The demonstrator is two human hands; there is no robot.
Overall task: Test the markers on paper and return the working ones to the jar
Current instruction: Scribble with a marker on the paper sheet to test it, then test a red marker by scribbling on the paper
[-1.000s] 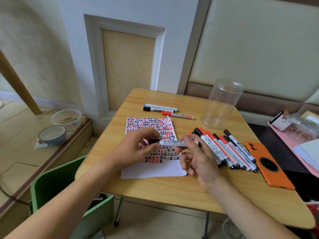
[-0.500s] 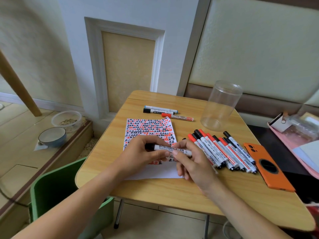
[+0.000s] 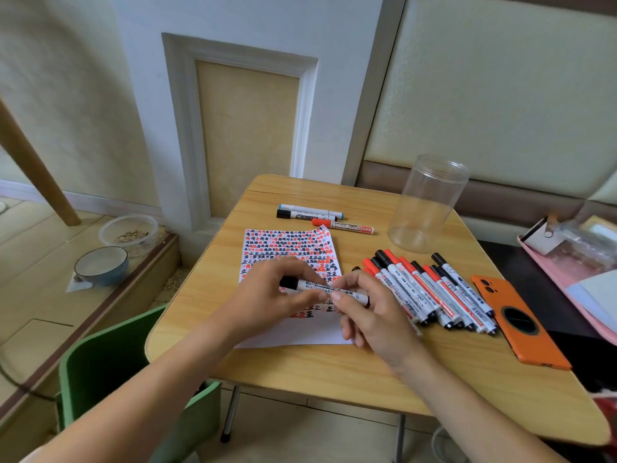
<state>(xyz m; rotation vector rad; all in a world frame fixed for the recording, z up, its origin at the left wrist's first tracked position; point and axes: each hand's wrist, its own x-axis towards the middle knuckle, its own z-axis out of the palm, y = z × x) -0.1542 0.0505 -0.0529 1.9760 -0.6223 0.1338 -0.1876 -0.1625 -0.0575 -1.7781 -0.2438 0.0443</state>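
Note:
Both hands hold one white marker with a black cap (image 3: 312, 286) level above the paper (image 3: 287, 248), which is covered with red and black marks. My left hand (image 3: 270, 295) pinches its capped end. The barrel is pinched by my right hand (image 3: 370, 312). To the right lies a pile of several red- and black-capped markers (image 3: 430, 290). A clear empty jar (image 3: 425, 203) stands upright at the back right of the table. Three more markers (image 3: 320, 217), blue, black and red, lie behind the paper.
An orange phone (image 3: 521, 324) lies face down right of the pile. The wooden table (image 3: 334, 365) has a green chair (image 3: 100, 369) at its left front. A blue bowl (image 3: 101, 265) and a plastic tub (image 3: 128, 230) sit on the floor at left. A pink tray (image 3: 574, 272) is at right.
Both hands and the marker have drifted slightly down and left over the paper. The cap stays on the marker.

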